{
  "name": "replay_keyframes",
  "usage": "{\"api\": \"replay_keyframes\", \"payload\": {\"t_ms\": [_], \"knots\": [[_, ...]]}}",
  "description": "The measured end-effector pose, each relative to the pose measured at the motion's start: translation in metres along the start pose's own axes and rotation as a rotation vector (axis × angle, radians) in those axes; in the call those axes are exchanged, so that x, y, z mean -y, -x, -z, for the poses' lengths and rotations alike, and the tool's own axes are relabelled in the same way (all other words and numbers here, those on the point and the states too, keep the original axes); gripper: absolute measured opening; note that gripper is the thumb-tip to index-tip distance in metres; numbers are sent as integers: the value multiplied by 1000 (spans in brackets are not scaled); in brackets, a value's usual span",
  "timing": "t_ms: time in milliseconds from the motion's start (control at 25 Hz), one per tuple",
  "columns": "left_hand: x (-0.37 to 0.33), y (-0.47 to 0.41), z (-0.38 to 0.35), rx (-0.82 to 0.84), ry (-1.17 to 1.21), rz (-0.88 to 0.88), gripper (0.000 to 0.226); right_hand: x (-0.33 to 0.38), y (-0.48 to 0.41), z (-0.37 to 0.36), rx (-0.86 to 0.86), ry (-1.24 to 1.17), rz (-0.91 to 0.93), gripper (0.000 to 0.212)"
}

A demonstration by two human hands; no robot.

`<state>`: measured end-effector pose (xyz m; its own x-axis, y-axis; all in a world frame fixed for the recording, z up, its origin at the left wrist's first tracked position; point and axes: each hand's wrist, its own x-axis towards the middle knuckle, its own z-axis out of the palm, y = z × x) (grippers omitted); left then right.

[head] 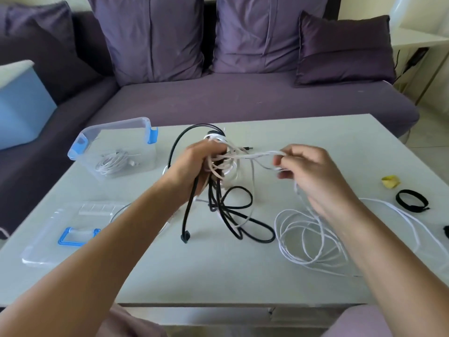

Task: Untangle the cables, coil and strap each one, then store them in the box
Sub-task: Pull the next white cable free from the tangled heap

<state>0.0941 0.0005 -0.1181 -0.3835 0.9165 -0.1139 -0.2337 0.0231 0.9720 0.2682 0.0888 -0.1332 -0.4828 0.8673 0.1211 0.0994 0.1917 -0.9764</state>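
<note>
Right now: I read this as the untangling step; one cable is already stored and the rest are not yet separated.
Left hand (201, 164): fingers curled tight round the tangle (224, 166), holding it lifted above the table (218, 276), with black and white strands mixed in the fist.
Right hand (313, 176): thumb and fingertips pinch a white cable (257, 155); the pinch is slightly blurred.
White cable path: nearly level from the tangle to the right-hand pinch, then down under that hand into loose white loops (306, 237) on the table at my right.
Key relation: the stretched strand's long axis runs left to right between the hands. The knot sits at its left end, and the right hand is nearer the free length. I judge the pull should go rightward, away from the fist.
Black cable (245, 215): hangs from the fist in loops that reach the table below.
Box (80, 152): open at the table's far left, well apart from both hands; a coiled white cable (111, 162) lies inside.
Lid (48, 239): flat on the table beside my left forearm.
Black strap (410, 200): far right on the table, untouched.
Risk: a hard tug could cinch the knot instead of freeing it.
</note>
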Motion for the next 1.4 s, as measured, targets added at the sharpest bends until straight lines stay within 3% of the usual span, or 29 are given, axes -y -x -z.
{"api": "replay_keyframes", "payload": {"t_ms": [80, 160, 200, 360, 480, 560, 760, 920, 1120, 1200, 1280, 1400], "knots": [[-2, 1, 5, 69, -447, -20, 18, 1, -3, 13, -167, 372, 234, 30], [-3, 0, 6, 8, -812, -88, 31, 2, -4, 19, -189, 569, 338, 26], [-5, 0, 5, -47, -896, -171, 37, 4, -3, 19, -141, 508, 279, 25], [-1, 0, 21, -186, -1097, -511, 56, 17, 1, 16, 236, -374, -203, 29], [6, -6, 37, -247, -1234, -517, 62, 13, 1, 17, 307, -552, -259, 24], [7, -9, 42, -184, -1206, -436, 63, 8, 0, 17, 293, -581, -264, 24], [-3, 0, 55, 1, -678, -132, 47, 5, -3, 37, 246, -411, -239, 30], [3, 1, 56, -17, -514, -142, 31, -3, -7, 47, 218, -207, -205, 23], [10, 0, 48, -35, -463, -159, 21, -10, -3, 53, 114, 276, -105, 15], [14, 0, 44, -38, -461, -169, 19, -10, -2, 53, 94, 471, -67, 38], [16, 1, 40, -29, -454, -184, 18, -2, -1, 51, -37, 389, 101, 49], [19, 5, 31, -1, -443, -190, 23, 10, 7, 37, -73, 109, 290, 27]]}}
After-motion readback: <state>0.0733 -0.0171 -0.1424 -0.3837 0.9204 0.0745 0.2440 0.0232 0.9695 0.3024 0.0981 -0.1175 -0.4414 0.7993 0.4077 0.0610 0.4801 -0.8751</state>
